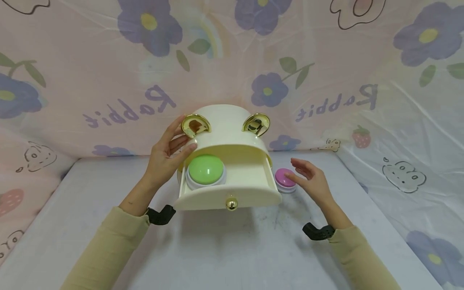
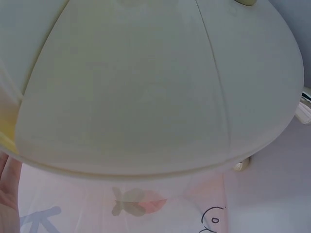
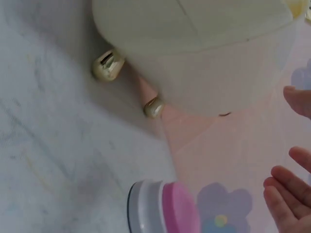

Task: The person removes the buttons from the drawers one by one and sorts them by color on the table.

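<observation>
A cream storage box [image 1: 221,133] with gold ears stands on the table, its front drawer [image 1: 250,173] pulled out. Inside the drawer, on its left side, sits a green dome-topped button [image 1: 206,169] on a white base. My left hand [image 1: 164,155] grips the box's upper left side by the ear, thumb on the front rim. To the right of the box a pink dome-topped button [image 1: 285,177] stands on the table. My right hand [image 1: 311,179] hovers beside it with fingers loosely extended; the right wrist view shows those fingers [image 3: 289,194] apart from the pink button.
A gold knob [image 1: 231,203] sticks out from the drawer front. Gold feet [image 3: 108,65] lift the box off the white table [image 1: 217,249]. Behind it hangs a pink flowered cloth [image 1: 221,76], close to the box's back.
</observation>
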